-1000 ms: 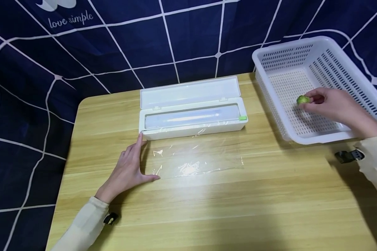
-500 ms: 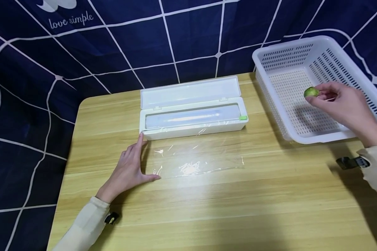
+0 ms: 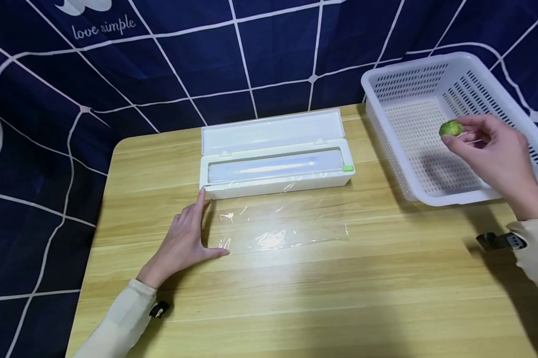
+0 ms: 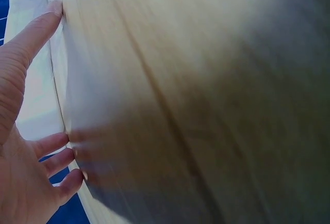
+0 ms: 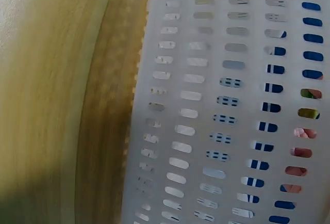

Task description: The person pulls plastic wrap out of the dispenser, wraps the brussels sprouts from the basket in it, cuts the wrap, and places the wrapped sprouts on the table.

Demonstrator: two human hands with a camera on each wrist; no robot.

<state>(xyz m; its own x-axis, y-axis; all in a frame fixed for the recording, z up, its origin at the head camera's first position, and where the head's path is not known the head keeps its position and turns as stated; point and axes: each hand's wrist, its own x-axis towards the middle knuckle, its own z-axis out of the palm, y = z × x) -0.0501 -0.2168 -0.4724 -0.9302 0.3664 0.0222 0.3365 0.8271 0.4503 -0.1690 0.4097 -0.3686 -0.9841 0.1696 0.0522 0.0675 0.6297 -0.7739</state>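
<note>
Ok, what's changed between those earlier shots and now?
In the head view, the right hand and the green item it pinches moved up and rightward, still over the white basket. Nothing was let go. The left hand, clear film and open white box stayed put.

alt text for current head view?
Right hand pinches a small round green item over a white perforated basket; left hand touches an open white box, clear film lying before it on a wood-grain table.
</note>
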